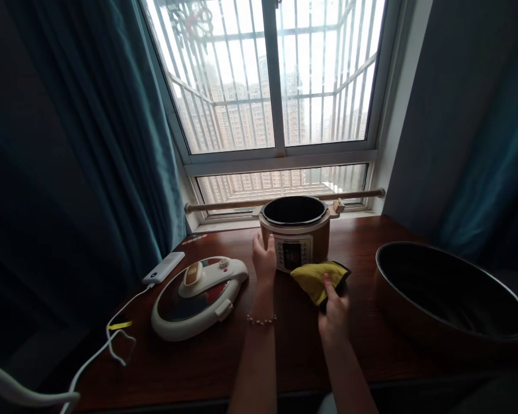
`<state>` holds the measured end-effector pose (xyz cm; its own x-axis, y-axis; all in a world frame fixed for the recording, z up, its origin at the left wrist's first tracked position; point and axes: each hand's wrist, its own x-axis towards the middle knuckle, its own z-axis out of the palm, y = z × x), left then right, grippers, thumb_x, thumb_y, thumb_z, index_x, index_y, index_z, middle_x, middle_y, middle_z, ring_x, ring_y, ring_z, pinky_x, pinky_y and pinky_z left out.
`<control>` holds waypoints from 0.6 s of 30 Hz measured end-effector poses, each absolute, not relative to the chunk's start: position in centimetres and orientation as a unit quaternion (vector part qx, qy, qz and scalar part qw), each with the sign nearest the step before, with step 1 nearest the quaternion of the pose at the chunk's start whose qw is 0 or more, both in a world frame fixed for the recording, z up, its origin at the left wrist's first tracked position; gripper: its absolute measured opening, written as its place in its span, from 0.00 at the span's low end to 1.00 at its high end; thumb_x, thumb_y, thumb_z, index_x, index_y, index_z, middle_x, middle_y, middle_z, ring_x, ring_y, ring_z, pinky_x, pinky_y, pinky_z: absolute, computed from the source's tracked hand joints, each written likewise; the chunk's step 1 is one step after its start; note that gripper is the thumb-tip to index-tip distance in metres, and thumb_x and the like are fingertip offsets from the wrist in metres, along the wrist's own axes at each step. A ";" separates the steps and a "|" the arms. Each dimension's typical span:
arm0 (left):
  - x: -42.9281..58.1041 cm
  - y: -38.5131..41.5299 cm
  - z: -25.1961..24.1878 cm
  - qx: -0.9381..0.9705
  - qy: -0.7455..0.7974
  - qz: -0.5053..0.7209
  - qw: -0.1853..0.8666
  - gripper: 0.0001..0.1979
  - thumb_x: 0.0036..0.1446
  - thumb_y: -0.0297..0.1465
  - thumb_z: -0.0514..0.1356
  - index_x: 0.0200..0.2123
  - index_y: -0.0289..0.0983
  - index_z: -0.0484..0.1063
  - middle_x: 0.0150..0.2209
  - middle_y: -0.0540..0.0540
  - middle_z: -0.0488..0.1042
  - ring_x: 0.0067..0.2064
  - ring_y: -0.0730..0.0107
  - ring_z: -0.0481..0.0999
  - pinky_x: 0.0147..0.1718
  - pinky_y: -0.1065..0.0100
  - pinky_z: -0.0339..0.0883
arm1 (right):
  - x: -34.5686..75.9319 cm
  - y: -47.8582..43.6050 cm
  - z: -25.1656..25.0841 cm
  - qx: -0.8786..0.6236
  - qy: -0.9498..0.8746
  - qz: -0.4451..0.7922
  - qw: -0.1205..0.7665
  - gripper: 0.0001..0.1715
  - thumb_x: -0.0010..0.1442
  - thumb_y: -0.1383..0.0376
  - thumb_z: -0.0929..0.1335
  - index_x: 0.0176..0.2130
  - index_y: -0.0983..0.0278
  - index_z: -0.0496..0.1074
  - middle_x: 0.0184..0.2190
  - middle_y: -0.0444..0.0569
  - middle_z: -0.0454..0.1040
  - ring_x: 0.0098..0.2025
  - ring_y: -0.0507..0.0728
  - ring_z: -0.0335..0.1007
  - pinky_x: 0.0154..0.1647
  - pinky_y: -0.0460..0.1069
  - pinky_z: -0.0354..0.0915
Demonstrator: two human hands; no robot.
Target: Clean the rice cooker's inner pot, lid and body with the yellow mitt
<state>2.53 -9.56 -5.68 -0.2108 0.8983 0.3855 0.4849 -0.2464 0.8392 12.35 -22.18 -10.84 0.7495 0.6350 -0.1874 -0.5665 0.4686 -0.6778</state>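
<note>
An electric pressure cooker (322, 244) with a gold body stands near the window, its lid off and its dark inner pot (294, 210) showing. My left hand (264, 259) is at the cooker's front left side, thumb and fingers apart; whether it touches the body is hard to tell. In my right hand (334, 313) a yellow cloth (317, 279) with a dark edge is gripped between thumb and fingers, just in front of the cooker's lower right. To the left of my left hand, the white cooker lid (237, 270) lies on the wooden table (190, 368).
A large dark pot (388, 299) with a metal rim stands at the right. On the left lie a white power bank (166, 267) and its white cable (90, 365) with a yellow tag (120, 325). Behind the table run a horizontal rail (224, 204) and the window; a blue curtain (125, 144) hangs left.
</note>
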 end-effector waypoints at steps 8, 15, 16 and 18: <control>1.6 -5.4 -6.5 0.521 0.500 0.603 0.339 0.29 0.61 0.44 0.45 0.60 0.34 0.52 0.63 0.39 0.55 0.63 0.63 0.54 0.60 0.62 0.51 | 22.2 -19.4 -5.7 -0.635 -0.226 -0.105 0.731 0.32 0.54 0.60 0.66 0.57 0.66 0.62 0.55 0.56 0.66 0.54 0.60 0.64 0.55 0.53 0.59; 1.5 -3.8 -8.0 0.514 0.423 0.601 0.443 0.26 0.63 0.44 0.41 0.60 0.39 0.56 0.59 0.44 0.63 0.60 0.63 0.62 0.55 0.62 0.61 | 28.3 -6.1 2.1 -0.774 -0.419 -0.047 0.473 0.17 0.55 0.58 0.65 0.38 0.67 0.75 0.43 0.58 0.72 0.50 0.63 0.63 0.52 0.55 0.57; 1.7 -3.8 -8.2 0.518 0.413 0.601 0.448 0.25 0.63 0.43 0.41 0.59 0.39 0.57 0.58 0.44 0.65 0.59 0.64 0.63 0.54 0.62 0.62 | 28.5 -4.7 2.0 -0.780 -0.423 -0.024 0.459 0.16 0.55 0.58 0.65 0.34 0.67 0.76 0.43 0.59 0.71 0.48 0.62 0.65 0.50 0.54 0.58; 2.1 -3.8 -8.5 0.524 0.400 0.604 0.448 0.24 0.63 0.43 0.43 0.58 0.40 0.59 0.56 0.45 0.67 0.58 0.64 0.64 0.55 0.62 0.61 | 28.6 -2.9 1.3 -0.786 -0.422 -0.003 0.452 0.15 0.55 0.59 0.65 0.31 0.67 0.76 0.46 0.59 0.69 0.45 0.61 0.67 0.48 0.54 0.59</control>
